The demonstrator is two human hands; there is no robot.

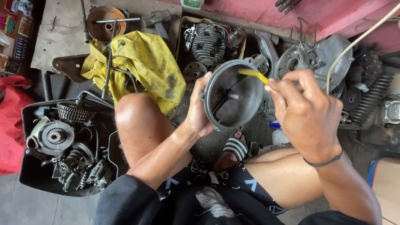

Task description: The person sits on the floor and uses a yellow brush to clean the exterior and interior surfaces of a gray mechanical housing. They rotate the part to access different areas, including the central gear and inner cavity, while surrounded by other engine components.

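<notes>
Round grey engine cover [233,98] held tilted above the knees, hollow side up for access; left hand [199,109] clamped on its rim. Right hand [306,110] pinched shut on yellow brush [255,75], tip inside the cover. Yellow rag [143,66] lies left of the cover.

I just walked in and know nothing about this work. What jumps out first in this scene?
At the centre, the left hand holds up a round grey metal cover while the right hand pokes a yellow tool into its hollow. Behind the knee lies a stained yellow cloth, and at the lower left a black tray is packed with gears and small metal parts.
</notes>
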